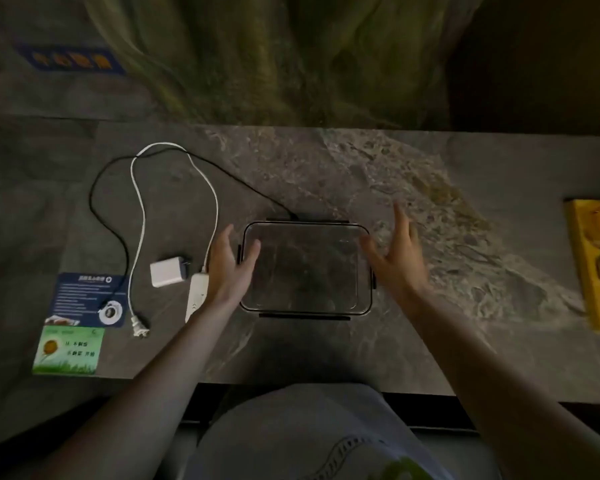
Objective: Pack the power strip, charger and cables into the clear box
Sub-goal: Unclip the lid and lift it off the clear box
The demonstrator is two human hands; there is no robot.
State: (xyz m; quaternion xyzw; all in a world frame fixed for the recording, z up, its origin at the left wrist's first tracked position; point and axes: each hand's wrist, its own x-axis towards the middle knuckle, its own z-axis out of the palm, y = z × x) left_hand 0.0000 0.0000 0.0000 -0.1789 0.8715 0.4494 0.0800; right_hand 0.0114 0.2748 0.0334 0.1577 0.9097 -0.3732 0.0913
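Note:
A clear box [355, 308] with black side clips sits mid-table with its lid on. My left hand [230, 268] hovers open at its left edge, thumb over the lid's corner. On the box's right side, my right hand [397, 259] spreads open just above the rim. Left of the box lies a white power strip [197, 292], partly under my left wrist, and its white cord [142, 216] loops back to a plug [140, 329]. A white charger [167, 273] rests beside it. A black cable [109, 220] arcs from the box's far edge round to the left.
Two printed cards lie at the table's front left: a blue card [84, 292] and a green card [68, 351]. A yellow tray [594, 268] with items sits at the right edge. Green fabric [274, 57] hangs behind the table. My lap is below the front edge.

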